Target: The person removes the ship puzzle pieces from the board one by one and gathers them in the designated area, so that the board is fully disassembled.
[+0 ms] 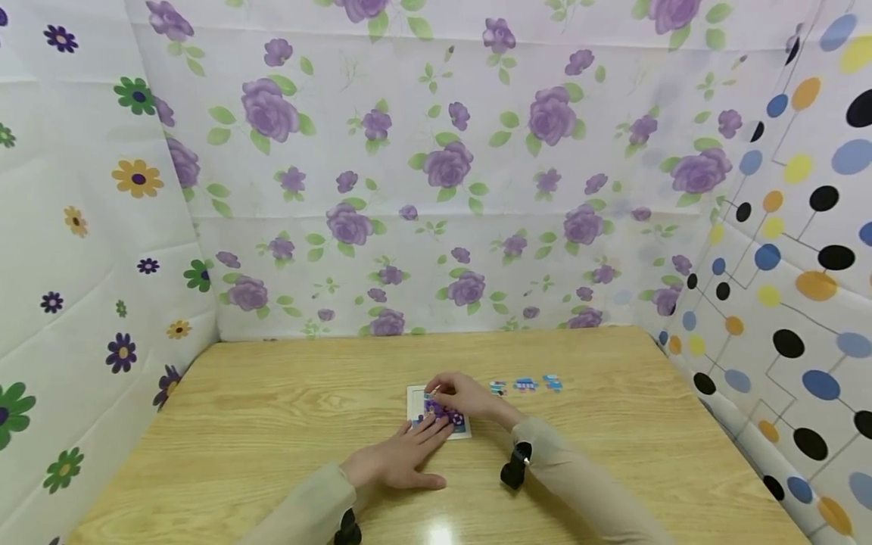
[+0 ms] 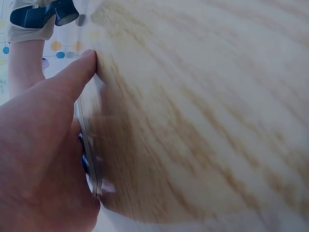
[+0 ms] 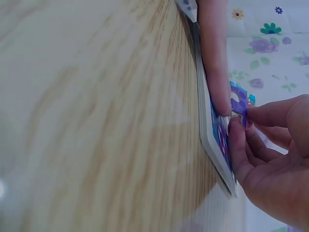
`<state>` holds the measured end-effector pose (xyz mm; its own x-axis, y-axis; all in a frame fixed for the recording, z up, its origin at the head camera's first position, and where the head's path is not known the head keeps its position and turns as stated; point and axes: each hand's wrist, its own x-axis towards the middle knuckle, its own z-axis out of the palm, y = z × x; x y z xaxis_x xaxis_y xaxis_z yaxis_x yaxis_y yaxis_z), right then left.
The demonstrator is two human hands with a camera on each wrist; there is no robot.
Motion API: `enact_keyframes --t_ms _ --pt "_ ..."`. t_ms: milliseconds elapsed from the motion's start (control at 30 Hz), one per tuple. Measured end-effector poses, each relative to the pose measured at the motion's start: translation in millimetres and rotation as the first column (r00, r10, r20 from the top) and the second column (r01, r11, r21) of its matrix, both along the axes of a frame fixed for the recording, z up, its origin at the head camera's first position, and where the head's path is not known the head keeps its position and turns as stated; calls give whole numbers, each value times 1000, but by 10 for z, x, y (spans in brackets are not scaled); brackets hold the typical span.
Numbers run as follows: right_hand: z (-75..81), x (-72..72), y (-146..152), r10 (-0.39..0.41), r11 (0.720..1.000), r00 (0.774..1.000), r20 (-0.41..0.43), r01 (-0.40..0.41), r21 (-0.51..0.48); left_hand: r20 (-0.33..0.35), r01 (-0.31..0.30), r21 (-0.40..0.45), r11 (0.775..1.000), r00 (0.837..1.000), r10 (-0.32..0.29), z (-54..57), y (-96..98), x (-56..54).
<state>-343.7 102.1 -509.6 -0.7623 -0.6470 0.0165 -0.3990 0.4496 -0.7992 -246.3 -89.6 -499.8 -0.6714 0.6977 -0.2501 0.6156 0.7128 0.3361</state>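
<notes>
A small jigsaw puzzle tray [image 1: 412, 403] with a white border lies on the wooden table, purple and blue picture pieces inside it. Fingers straight, my left hand [image 1: 402, 459] rests across its lower part, hiding some of the picture. Over the tray, my right hand [image 1: 466, 396] pinches a purple jigsaw piece [image 3: 240, 100] between thumb and fingers. In the right wrist view that piece is tilted up from the tray, close beside a straight left finger [image 3: 216, 63]. The left wrist view shows my left thumb [image 2: 79, 70] spread out near the tabletop.
Three loose groups of jigsaw pieces lie right of the tray: one near my right wrist [image 1: 498, 388], a middle one [image 1: 525, 384] and a far one [image 1: 553, 383]. Flowered cloth [image 1: 450, 227] hangs behind the table [image 1: 286, 386], with patterned cloth at both sides.
</notes>
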Motion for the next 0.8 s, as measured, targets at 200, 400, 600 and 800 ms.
enact_keyframes --t_ms 200,400,600,800 --pt "17 22 95 10 1000 1000 9 -10 -15 19 -13 6 1000 1000 13 -14 -1 -7" --pt "2 18 131 9 1000 1000 5 -9 -12 23 -9 1 1000 1000 9 -12 2 2" --pt "42 55 151 -37 999 999 -1 37 -12 13 -7 -2 1000 1000 7 -25 -4 -4" --pt "48 66 184 -50 999 998 -27 50 -19 13 -7 7 1000 1000 6 -29 1 -5"
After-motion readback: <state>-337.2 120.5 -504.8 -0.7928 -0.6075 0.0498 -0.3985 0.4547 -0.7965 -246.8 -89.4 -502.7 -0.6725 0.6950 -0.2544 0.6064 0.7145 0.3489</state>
